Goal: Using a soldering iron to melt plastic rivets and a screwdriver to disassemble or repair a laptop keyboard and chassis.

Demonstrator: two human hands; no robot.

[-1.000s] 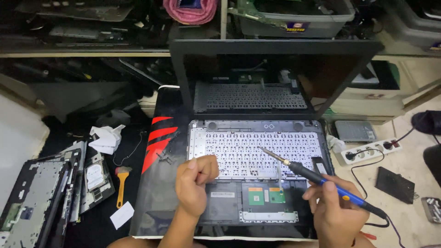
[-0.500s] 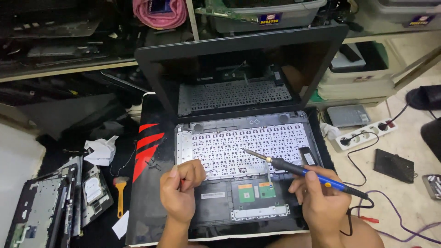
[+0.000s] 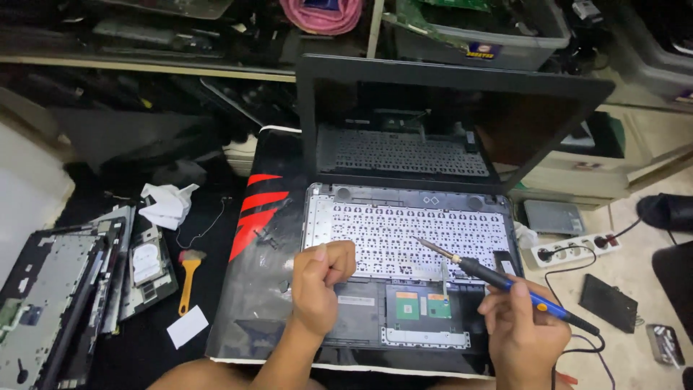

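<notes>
The right hand [image 3: 521, 334] is clamped around a blue-handled soldering iron [image 3: 505, 283], gripped well back on the handle, its hot tip reaching forward and left over the bare keyboard plate [image 3: 404, 230]. The iron looks light and stiff, safe only by the handle. The left hand [image 3: 317, 282] is curled into a fist, resting on the plate's near left edge. Beyond stands the laptop screen [image 3: 447, 115]. Since half a second ago, both hands have kept their places; only the view shifted.
</notes>
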